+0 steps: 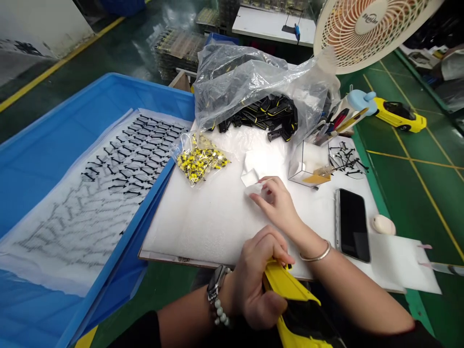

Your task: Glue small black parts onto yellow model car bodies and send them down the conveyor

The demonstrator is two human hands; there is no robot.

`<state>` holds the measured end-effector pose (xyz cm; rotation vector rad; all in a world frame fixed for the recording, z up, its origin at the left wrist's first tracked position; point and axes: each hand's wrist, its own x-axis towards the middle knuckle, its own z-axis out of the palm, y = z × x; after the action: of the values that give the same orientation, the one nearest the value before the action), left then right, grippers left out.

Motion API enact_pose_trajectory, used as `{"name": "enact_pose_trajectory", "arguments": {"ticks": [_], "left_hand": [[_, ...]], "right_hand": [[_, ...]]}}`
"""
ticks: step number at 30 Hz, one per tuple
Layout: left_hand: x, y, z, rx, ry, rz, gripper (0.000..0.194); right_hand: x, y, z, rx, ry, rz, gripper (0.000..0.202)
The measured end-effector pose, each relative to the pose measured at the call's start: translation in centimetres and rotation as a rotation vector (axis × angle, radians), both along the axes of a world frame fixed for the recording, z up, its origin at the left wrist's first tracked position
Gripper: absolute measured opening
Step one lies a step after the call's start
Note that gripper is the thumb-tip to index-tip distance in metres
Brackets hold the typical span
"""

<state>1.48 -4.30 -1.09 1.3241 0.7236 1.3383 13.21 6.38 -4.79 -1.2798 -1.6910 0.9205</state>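
A yellow toy car body with black windows (290, 290) is in my left hand (259, 278), near the front edge of the table. The fingers of that hand wrap round one end of it. Farther forward, my right hand (277, 200) pinches a small piece of white sheet (254, 189) between thumb and fingers. Just beyond that piece lies another small white square (249, 178), beside a white pad (266, 162). A clear bag of small yellow and black parts (201, 162) rests to the left of my right hand.
On the left stands a blue bin (152, 87) with rows of black parts (139, 150). Black parts (268, 113) spill from a plastic bag (246, 72). At the right are a clear box (308, 162), a phone (352, 224), a fan (373, 29) and a yellow toy car (398, 115).
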Motion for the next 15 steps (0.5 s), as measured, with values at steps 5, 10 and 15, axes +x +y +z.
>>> {"name": "enact_pose_trajectory", "arguments": {"ticks": [5,10,15], "left_hand": [[-0.2,0.5,-0.3,-0.142,0.001,0.018,0.051],[0.1,0.4,-0.4,-0.362,-0.072,0.009,0.053],[0.5,-0.1,-0.6,-0.514,-0.197,-0.028,0.056]], "right_hand": [[1.2,-1.5,2.1,-0.061,0.355,-0.091,0.028],[4.2,-4.9,5.7,-0.050,0.931,-0.362,0.041],[5.3,-10.3,7.5,0.293,0.536,-0.363,0.020]]}}
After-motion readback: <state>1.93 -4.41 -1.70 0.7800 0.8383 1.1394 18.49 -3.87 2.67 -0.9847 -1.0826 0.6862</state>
